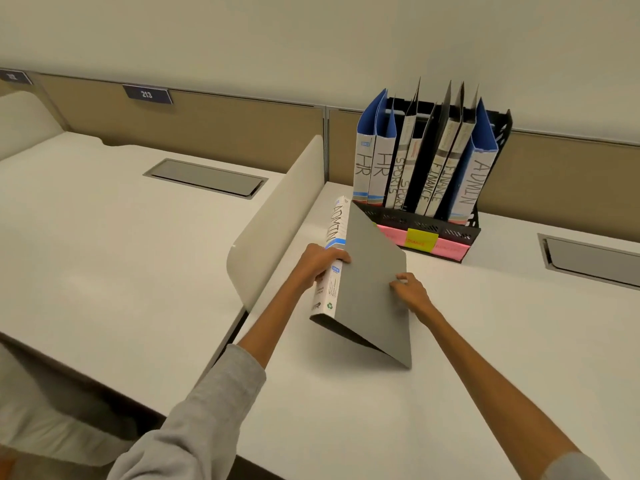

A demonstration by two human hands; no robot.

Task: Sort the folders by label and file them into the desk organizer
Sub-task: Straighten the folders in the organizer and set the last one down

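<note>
A grey folder (374,271) with a white spine marked ADMIN is propped open like a tent on the white desk (485,341), just near of the black desk organizer (426,226). Its spine is gripped by the left hand (318,265); its right cover edge is pinched by the curled fingers of the right hand (412,292). Folders marked HR, SPORTS, FINANCE and ADMIN are stood upright in the organizer, far right. Pink and yellow sticky notes (420,240) are fixed to its front.
</note>
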